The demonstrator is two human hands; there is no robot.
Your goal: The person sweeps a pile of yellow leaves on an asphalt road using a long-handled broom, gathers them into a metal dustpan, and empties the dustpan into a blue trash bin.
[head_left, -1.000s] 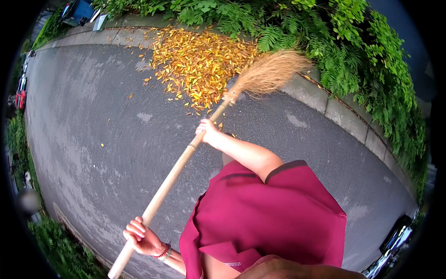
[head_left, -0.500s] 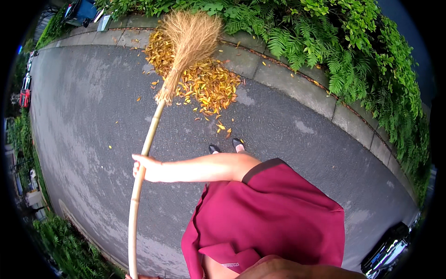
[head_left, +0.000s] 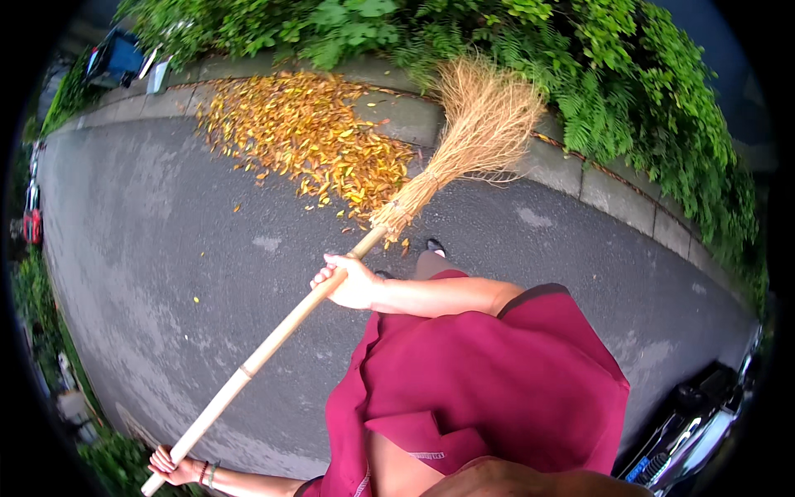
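1. Our left hand [head_left: 175, 466] is curled closed around the bamboo handle [head_left: 273, 341] near its butt end.
2. Our right hand [head_left: 352, 282] grips the same handle higher up, just below the twig bristles [head_left: 489, 124].
3. The broom [head_left: 366, 243] slants in front of us, its bristles fanned out right of the yellow leaf pile [head_left: 302, 137]; we cannot tell whether they touch ground.
4. The leaf pile spreads over asphalt [head_left: 149, 273] and concrete curb [head_left: 617, 201].
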